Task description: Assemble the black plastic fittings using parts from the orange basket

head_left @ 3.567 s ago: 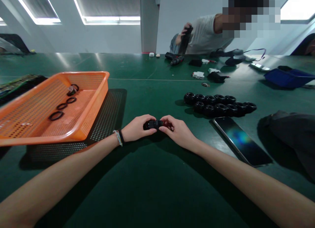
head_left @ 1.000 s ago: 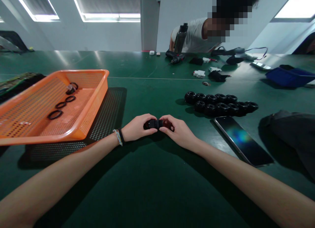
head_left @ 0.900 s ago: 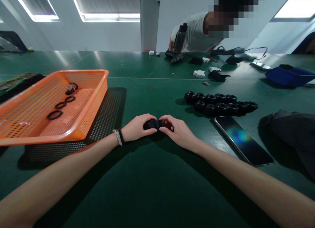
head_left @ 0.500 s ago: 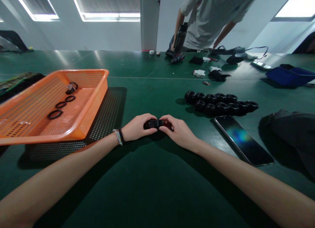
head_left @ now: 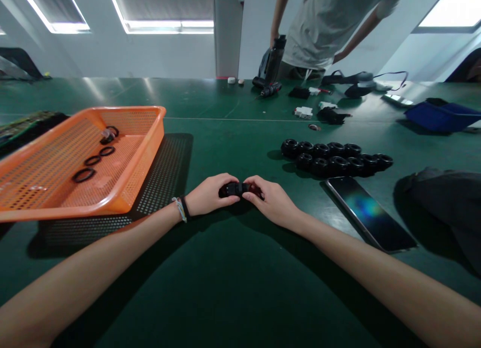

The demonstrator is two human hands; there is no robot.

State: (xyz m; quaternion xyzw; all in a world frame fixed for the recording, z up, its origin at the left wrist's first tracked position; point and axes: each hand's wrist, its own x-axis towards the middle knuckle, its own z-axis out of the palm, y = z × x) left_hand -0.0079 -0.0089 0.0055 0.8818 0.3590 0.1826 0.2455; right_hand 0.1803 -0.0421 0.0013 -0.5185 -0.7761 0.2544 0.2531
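A small black cylindrical part [head_left: 233, 189] lies between my two hands, close above the green table. My left hand [head_left: 211, 193] grips its left end between thumb and fingers. On the other end, the fingertips of my right hand [head_left: 271, 199] are closed as well. My fingers hide much of the part, so its exact kind is unclear. To the right and farther back stand two rows of glossy black ring-shaped parts [head_left: 339, 165]. Several thin black rings [head_left: 83, 175] lie in an orange basket [head_left: 146, 160] on my left.
Right of my right forearm lies a phone [head_left: 370, 212], with a dark cloth item [head_left: 447, 202] beyond it. A blue bin [head_left: 443, 116] stands at the far right. Across the table [head_left: 210, 100] are a power drill [head_left: 269, 90], white connectors [head_left: 302, 112] and a standing person [head_left: 319, 32].
My hands and the black part stay nearly in place. Across the table, the person has shifted their body and arms slightly.
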